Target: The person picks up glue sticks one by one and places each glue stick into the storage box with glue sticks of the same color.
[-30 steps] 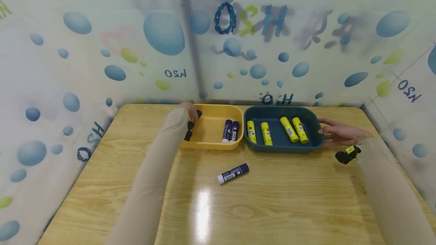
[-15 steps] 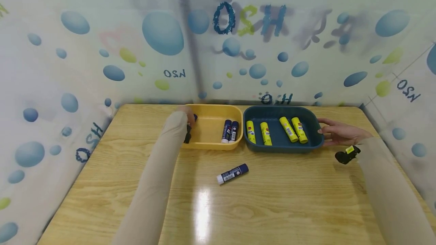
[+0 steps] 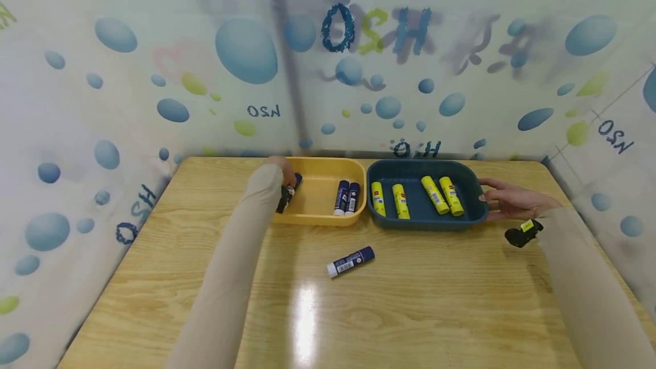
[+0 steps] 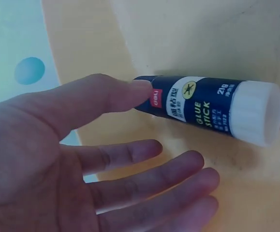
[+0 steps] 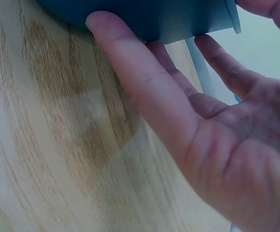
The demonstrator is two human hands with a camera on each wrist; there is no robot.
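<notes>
In the yellow tray's (image 3: 318, 220) left end, my left hand (image 3: 283, 169) is beside a dark blue glue stick with a white end (image 4: 202, 107). In the left wrist view the thumb touches the stick's dark end, and the other fingers extend loosely below, apart from it. The stick lies on the tray floor. My right hand (image 3: 512, 199) is at the right end of the dark blue tray (image 3: 427, 224). Its fingers (image 5: 144, 72) are extended and touch the tray's outer wall; one digit is by the rim at the upper right of the right wrist view.
Two more dark blue glue sticks (image 3: 340, 198) lie side by side at the yellow tray's right. Several yellow glue sticks (image 3: 401, 201) lie in the blue tray. Another dark blue glue stick (image 3: 351, 262) lies on the wooden table (image 3: 420, 306) in front. A patterned curtain (image 3: 328, 84) hangs behind.
My left hand dips slightly to the left, then shifts back, and more of the glue stick beside it shows now. The right hand and both trays stay put.
</notes>
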